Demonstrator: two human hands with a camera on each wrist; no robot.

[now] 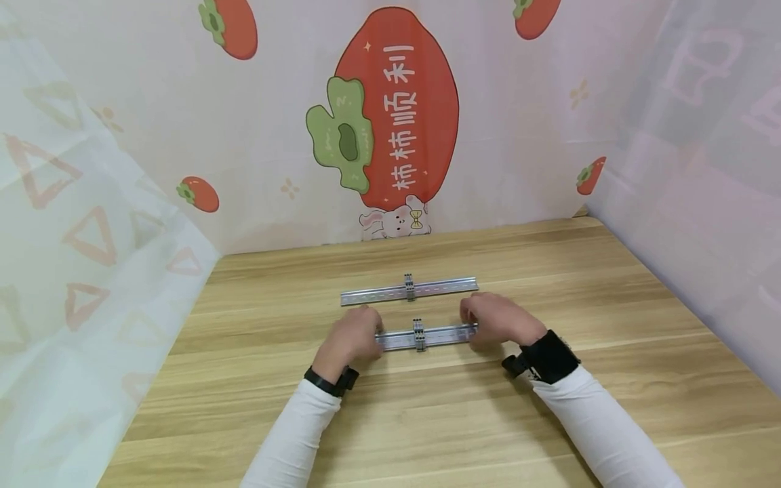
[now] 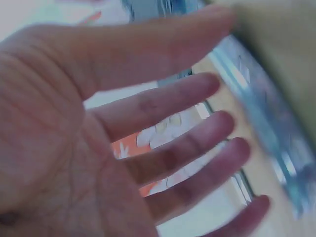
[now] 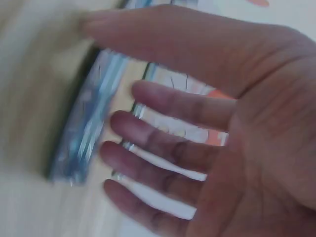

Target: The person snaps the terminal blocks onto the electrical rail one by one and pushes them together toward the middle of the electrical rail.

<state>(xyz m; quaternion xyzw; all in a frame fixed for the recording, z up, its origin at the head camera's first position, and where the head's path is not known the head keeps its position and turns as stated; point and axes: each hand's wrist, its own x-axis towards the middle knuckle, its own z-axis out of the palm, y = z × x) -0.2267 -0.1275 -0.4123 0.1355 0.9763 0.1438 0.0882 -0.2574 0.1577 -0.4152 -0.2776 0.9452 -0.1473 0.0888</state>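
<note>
A slotted metal DIN rail (image 1: 448,335) lies on the table between the two hands, with a small group of grey terminal blocks (image 1: 418,335) near its middle. At its left end is my left hand (image 1: 352,339), fingers spread and loosely bent beyond the rail. My right hand (image 1: 500,320) stands at the other end in much the same way. In both wrist views the thumb overlaps the rail while the other fingertips show apart from it. Farther back lies a second DIN rail (image 1: 372,296), bearing similar terminal blocks (image 1: 409,287).
The rails are on a wood-grain table (image 1: 244,407). A printed cloth (image 1: 268,135) with persimmon pictures hangs along the table's back edge, and pale cloth (image 1: 702,169) hangs at the sides. Black straps (image 1: 549,356) circle the wrists.
</note>
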